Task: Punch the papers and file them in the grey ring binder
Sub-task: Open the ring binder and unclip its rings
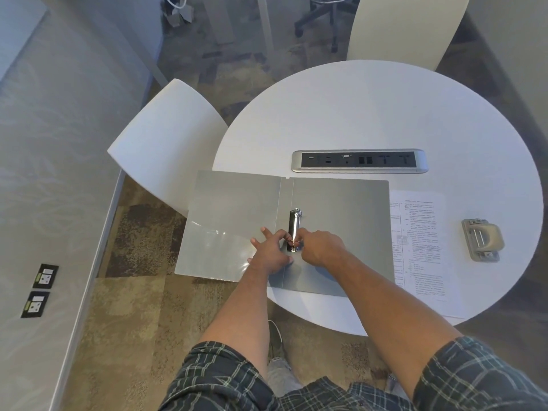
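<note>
— What do you have on the head camera?

— I see the grey ring binder (335, 232) lying open flat on the round white surface (385, 114), right under both hands, its left cover sticking out past the surface edge. The metal ring mechanism (294, 229) runs along the spine, between the two hands.

— And the hands?

— My left hand (271, 253) rests on the binder just left of the mechanism, fingers spread, the thumb and forefinger pinched in at the lower ring. My right hand (318, 247) comes in from the other side, fingers curled tight around that same ring. I cannot tell whether the ring itself is parted or closed; the fingers cover it.

— Where are the papers?

— The papers (421, 247) lie to the right of my right hand, printed side up, their left edge tucked under the binder's right cover. Further right of them sits the hole punch (482, 240), well apart from both hands.

— Anything beyond the hands?

— A power strip (359, 161) set into the surface, just past the binder's far edge, and a white chair (166, 137) off to the left.
</note>
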Demonstrator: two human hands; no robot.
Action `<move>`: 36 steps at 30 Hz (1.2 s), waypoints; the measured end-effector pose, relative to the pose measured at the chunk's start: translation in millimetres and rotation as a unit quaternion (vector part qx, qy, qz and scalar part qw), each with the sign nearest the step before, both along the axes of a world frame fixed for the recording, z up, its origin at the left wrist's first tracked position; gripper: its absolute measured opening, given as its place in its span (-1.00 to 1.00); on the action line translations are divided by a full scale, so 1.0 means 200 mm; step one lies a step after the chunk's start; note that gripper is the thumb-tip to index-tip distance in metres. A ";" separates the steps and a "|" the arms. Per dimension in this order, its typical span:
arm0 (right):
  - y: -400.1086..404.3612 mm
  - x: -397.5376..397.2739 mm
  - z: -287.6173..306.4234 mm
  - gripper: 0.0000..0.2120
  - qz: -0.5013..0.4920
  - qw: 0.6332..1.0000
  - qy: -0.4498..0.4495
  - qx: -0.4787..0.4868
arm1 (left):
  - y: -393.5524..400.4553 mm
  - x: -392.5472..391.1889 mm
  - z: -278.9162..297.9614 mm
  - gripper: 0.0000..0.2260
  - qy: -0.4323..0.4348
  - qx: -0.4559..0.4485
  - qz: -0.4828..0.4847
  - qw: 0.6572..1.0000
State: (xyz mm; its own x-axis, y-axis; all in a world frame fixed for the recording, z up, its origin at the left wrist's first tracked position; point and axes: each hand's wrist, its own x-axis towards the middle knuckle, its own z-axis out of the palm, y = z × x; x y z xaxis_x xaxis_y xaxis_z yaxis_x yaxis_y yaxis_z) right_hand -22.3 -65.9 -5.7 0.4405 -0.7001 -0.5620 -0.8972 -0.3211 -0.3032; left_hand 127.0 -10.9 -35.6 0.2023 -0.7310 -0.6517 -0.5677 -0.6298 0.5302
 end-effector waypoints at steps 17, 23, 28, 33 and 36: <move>0.00 -0.02 0.00 -0.62 0.003 1.000 -0.007 0.000 | 0.01 0.00 -0.02 -0.59 0.009 -0.013 0.011 1.000; 0.00 -0.01 -0.01 -0.62 0.007 1.000 -0.005 -0.003 | 0.01 0.00 -0.04 -0.64 0.013 -0.017 0.018 1.000; 0.00 -0.01 -0.02 -0.62 0.009 1.000 -0.004 -0.006 | 0.01 0.00 -0.02 -0.64 0.017 -0.015 0.020 1.000; 0.00 -0.03 -0.03 -0.66 0.000 1.000 -0.004 -0.003 | 0.01 0.01 -0.05 -0.68 0.012 -0.017 0.012 1.000; 0.00 -0.03 -0.03 -0.65 0.002 1.000 -0.001 -0.002 | 0.00 0.01 -0.05 -0.67 0.007 -0.001 0.004 1.000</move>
